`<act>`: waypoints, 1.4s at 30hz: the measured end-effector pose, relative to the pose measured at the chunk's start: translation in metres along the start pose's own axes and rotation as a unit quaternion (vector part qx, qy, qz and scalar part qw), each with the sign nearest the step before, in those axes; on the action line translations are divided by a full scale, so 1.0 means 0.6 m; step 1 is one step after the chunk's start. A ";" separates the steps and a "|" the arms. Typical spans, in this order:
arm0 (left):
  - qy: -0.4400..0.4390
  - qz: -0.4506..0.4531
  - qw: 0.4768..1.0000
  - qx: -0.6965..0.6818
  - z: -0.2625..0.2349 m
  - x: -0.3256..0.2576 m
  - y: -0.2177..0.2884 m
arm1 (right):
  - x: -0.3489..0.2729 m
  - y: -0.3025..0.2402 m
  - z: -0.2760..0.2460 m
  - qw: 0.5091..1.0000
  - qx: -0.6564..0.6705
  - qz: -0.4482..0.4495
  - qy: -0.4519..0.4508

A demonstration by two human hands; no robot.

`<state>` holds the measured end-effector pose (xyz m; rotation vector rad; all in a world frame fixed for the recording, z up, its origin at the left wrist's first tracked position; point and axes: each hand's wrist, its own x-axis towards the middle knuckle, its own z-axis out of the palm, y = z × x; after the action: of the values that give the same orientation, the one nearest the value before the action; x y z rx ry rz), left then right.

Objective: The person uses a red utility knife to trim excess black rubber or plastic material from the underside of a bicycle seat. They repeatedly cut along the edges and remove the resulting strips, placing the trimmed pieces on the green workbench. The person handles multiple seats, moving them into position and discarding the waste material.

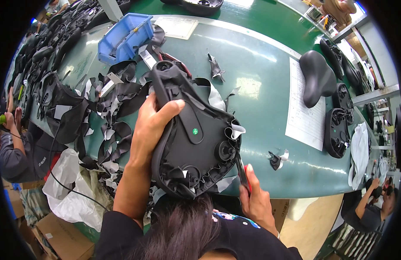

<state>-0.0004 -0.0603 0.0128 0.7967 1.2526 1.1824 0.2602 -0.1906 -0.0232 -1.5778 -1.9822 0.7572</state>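
A black bicycle saddle is held underside up over the near edge of the table, its narrow nose pointing away. My left hand grips it along the left side, the thumb lying over the underside. Black cover material is folded around the rim, and a pale curled strip sticks out at the right. My right hand is closed round a slim dark knife with red on its handle. Its tip meets the saddle's lower right rim; the exact cutting edge is hidden there.
Black and grey scraps pile up left of the saddle, near a blue bin. Further right, a finished saddle rests on a printed sheet, beside overturned saddles. A co-worker's hands show at far left.
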 end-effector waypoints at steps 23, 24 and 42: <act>-0.154 0.419 0.725 0.525 0.085 0.022 -0.036 | 0.149 -0.049 -0.059 0.960 0.259 -0.088 0.052; -0.183 0.375 0.779 0.468 0.085 0.030 -0.034 | 0.142 -0.023 -0.071 0.973 0.196 -0.103 0.068; -0.148 0.404 0.851 0.302 0.078 0.045 0.000 | 0.111 -0.028 -0.082 0.971 -0.236 -0.044 -0.003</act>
<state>0.0425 -0.0277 0.0144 2.0441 1.0394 1.2241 0.2680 -0.1227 0.0264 -1.7228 -2.3389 0.2605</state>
